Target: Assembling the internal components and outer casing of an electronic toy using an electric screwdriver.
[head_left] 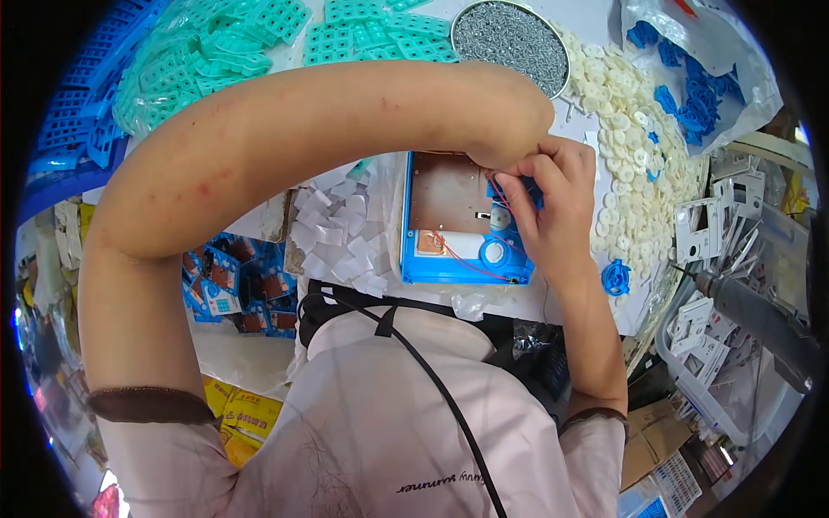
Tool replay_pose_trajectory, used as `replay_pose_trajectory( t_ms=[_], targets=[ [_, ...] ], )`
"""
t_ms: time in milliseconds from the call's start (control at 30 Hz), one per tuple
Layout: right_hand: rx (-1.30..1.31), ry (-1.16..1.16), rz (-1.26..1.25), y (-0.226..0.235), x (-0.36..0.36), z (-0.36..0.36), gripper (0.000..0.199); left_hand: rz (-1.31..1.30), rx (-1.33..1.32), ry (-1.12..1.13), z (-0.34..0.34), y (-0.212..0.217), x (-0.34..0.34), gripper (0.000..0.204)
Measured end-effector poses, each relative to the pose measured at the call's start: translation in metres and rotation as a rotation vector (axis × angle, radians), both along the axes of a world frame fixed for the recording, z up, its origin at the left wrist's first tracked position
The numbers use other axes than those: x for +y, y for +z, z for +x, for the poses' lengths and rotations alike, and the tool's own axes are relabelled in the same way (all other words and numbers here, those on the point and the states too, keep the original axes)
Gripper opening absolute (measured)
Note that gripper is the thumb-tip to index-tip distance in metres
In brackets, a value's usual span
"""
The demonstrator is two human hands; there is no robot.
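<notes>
A shallow blue plastic casing lies in front of me. Inside it is a large brown circuit board, with thin red wires running to the casing's lower right. My right hand is over the casing's right side, thumb and fingers drawn together by red wires and a small blue part; what they pinch is hidden. Crossing from the left, my left arm bends over the casing's far edge. My left hand curls down at the upper right corner, touching or nearly touching my right hand; its fingertips are hidden.
Turquoise plastic panels lie at far left, beside a round tin of screws. Cream plastic discs cover the right side. White pieces lie left of the casing. A power screwdriver hangs at right above a bin.
</notes>
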State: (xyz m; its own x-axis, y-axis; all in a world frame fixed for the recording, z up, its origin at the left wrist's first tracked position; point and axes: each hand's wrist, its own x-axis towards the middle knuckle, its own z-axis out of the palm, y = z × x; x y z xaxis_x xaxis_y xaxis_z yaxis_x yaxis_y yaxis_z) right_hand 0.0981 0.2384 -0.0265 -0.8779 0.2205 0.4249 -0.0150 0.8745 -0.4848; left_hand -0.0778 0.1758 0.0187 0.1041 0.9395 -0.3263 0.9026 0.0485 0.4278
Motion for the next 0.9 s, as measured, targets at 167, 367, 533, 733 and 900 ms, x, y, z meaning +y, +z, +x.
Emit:
replay_pose_trajectory(
  t_ms=[167,367,533,733,900],
  targets=[
    [-0.084,0.014,0.000,0.005,0.003,-0.001,0.017,-0.016,0.052,-0.008,0.001,0.002,-0.001,0.016],
    [-0.127,0.006,0.124,0.010,-0.002,-0.007,0.017,-0.029,0.010,0.040,0.003,0.006,-0.002,0.015],
    [-0.163,0.174,0.140,0.018,0.004,0.006,0.023,-0.021,0.067,0.006,0.001,0.001,-0.004,0.017],
    [-0.287,0.170,0.243,0.030,-0.006,0.019,0.026,-0.010,0.094,-0.013,0.003,0.002,-0.004,0.017],
    [-0.317,0.169,0.201,0.033,-0.005,0.020,0.026,-0.017,0.092,-0.006,0.005,0.004,-0.005,0.017]
  ],
)
